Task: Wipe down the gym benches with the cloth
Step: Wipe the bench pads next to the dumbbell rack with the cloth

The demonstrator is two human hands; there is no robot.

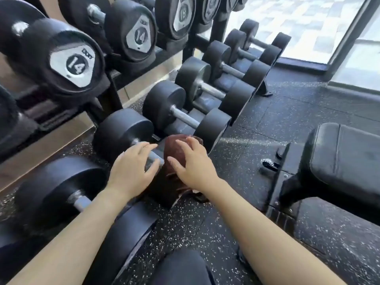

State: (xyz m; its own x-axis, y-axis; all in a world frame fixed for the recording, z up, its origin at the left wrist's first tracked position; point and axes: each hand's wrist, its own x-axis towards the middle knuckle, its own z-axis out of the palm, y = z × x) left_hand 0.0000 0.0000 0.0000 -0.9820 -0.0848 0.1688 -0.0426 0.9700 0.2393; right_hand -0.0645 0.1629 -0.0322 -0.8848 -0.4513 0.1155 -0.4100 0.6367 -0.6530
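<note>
The brown cloth (176,161) is lying draped over the near head of a dumbbell (131,138) on the low rack, under the right hand (193,167), whose spread fingers are resting on it. The left hand (131,169) is hovering just beside it over the dumbbell's handle, fingers loosely spread, gripping nothing. The bench (345,161) is standing well apart at the right.

Cloth (174,157): brown, fuzzy terry. Dumbbells (185,114): matt black rubber heads, dull metal handles. Bench pad (345,159): glossy black vinyl. Floor (287,120): speckled rubber.

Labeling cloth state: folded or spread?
Spread: the brown cloth drapes over a dumbbell's end, right hand flat on it, lower edge bunched.
</note>
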